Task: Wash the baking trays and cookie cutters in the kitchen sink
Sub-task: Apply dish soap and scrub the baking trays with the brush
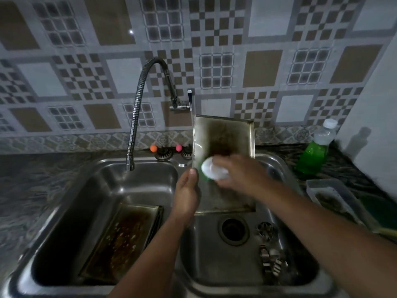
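1. stainless steel double sink fills the lower part of the view, with a patterned tile wall behind it.
2. one baking tray stands tilted nearly upright in the right basin, its lower edge down in the basin and its top edge leaning toward the wall; the inside face is stained dark brown in the middle.
3. the left hand grips the tray's left edge, thumb up along the rim and fingers closed around it from behind.
4. the right hand is blurred; its fingers are closed on a white and green sponge, which is pressed against the tray's inner face near the lower left.
5. a second baking tray lies slanted in the left basin, its base covered in brown residue and pale flecks.
6. metal cookie cutters sit in a loose group on the floor of the right basin, to the right of the drain.
7. a flexible coiled faucet arches from the wall fitting, its nozzle hanging over the back of the left basin.
8. on the dark counter at right stands a clear bottle of green liquid, and nearer lies a clear plastic container.
9. two small balls, orange and pink, rest behind the sink at the wall.
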